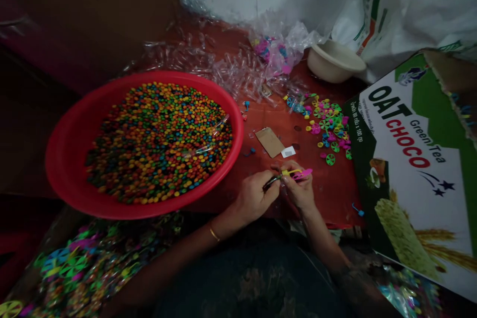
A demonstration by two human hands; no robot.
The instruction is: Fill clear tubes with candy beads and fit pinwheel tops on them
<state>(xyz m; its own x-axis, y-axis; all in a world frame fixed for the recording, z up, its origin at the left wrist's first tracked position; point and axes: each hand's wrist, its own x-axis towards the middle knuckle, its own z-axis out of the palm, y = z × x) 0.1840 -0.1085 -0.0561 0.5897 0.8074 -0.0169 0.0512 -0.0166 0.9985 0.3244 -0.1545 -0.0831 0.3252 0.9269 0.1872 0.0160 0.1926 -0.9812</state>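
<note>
My left hand [254, 198] and my right hand [299, 190] meet just right of a red basin [63, 159] full of small multicoloured candies [160, 139]. Between them they hold a thin clear tube with dark contents [271, 182], and at its tip a yellow stick with a pink plastic piece [300, 173]. My left hand grips the tube end; my right hand pinches the yellow and pink part. A gold bangle sits on my left wrist.
Loose plastic pinwheel pieces [328, 124] lie beyond my hands. Empty clear tubes [223, 69] are piled at the back beside a white bowl [333, 61]. An "OAT CHOCO" carton [413, 159] stands at right. Finished colourful pieces [74, 263] fill the lower left.
</note>
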